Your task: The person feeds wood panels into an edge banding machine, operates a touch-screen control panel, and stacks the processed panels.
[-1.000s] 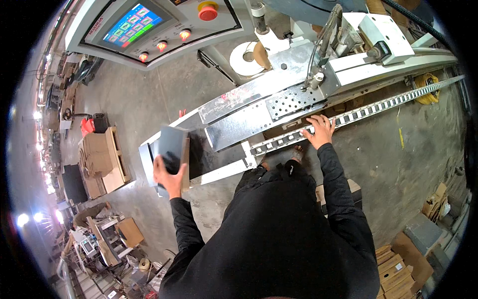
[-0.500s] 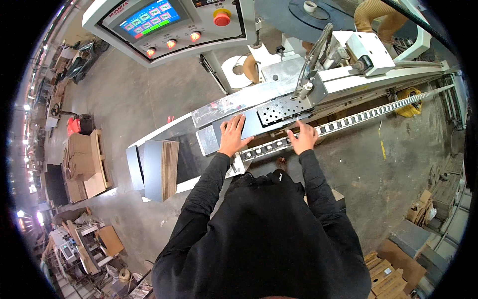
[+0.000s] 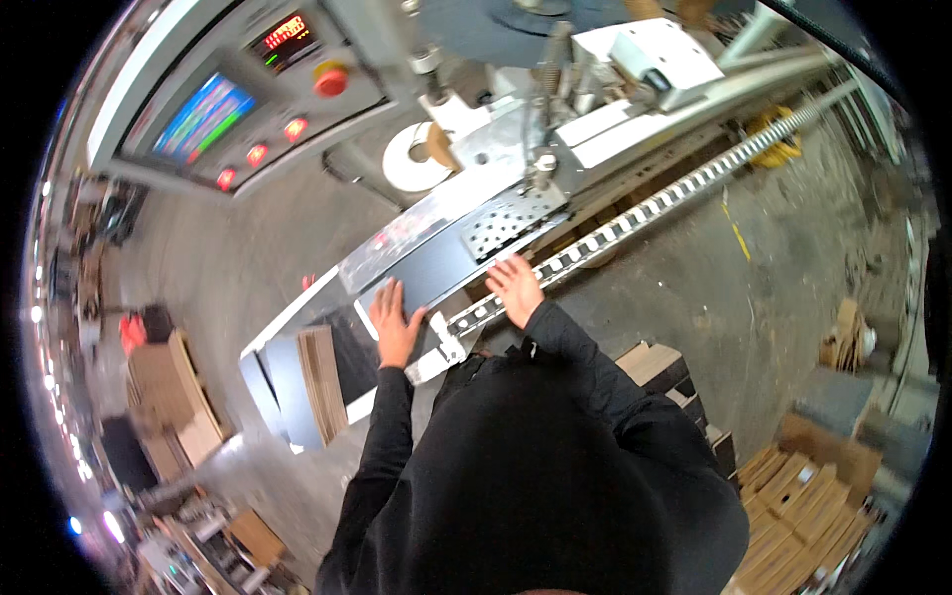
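Observation:
A narrow grey-blue panel lies flat on the machine bed, its right end reaching a black perforated plate. My left hand is open at the panel's left end, fingers spread, the fingertips at or over its surface. Farther right, my right hand is open too, its fingers stretched toward the panel's near edge, just above the roller rail. Whether those fingertips touch the panel I cannot tell. A stack of similar boards with brown edges sits on the left end of the bed.
A control box with a screen and a red stop button stands at the far left. A white roll is behind the bed. Stacked cartons are at the lower right, boards on a pallet at the left.
The view has turned and shifted. My left hand has slid back to the panel's left end; my right hand has come left, nearer the panel edge. The panel appears farther along under the perforated plate.

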Demonstrator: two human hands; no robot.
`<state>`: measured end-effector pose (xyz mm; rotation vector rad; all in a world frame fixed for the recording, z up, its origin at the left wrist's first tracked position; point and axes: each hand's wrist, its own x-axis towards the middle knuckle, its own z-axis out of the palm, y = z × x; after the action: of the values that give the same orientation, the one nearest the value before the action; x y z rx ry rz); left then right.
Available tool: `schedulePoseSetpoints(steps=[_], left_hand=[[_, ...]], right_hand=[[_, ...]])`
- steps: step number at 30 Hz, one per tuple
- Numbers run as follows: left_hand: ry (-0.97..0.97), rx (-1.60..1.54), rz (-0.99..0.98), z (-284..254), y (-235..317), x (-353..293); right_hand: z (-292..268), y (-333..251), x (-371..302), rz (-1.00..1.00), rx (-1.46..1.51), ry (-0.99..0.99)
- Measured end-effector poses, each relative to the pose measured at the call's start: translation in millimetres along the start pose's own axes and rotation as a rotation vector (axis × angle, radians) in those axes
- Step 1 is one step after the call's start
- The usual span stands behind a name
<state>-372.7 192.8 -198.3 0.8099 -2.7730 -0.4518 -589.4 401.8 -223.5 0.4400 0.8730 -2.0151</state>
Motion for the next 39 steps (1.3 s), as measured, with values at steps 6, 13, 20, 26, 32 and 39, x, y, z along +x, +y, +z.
schedulePoseSetpoints(steps=[6,13,20,26,32,39], left_hand=[[-0.057,0.089,0.082,-7.9,-14.0,-1.0],[-0.035,0.16,0.109,11.7,4.3,1.9],[-0.042,0.199,0.114,29.5,46.0,22.4],[-0.061,0.17,0.081,54.3,98.3,48.7],[-0.106,0.263,0.08,81.9,135.2,68.9],[0.314,0.096,0.174,115.4,171.3,101.5]], right_hand=[[24.4,-4.5,-16.1,0.036,0.027,-0.003],[27.6,-19.2,-16.6,0.033,-0.045,-0.028],[-3.1,-35.5,7.7,-0.105,-0.021,0.013],[6.4,-109.5,-10.3,-0.143,-0.059,0.079],[-21.1,-152.2,18.9,-0.15,0.013,0.124],[-78.3,-204.6,56.5,-0.319,-0.33,0.117]])
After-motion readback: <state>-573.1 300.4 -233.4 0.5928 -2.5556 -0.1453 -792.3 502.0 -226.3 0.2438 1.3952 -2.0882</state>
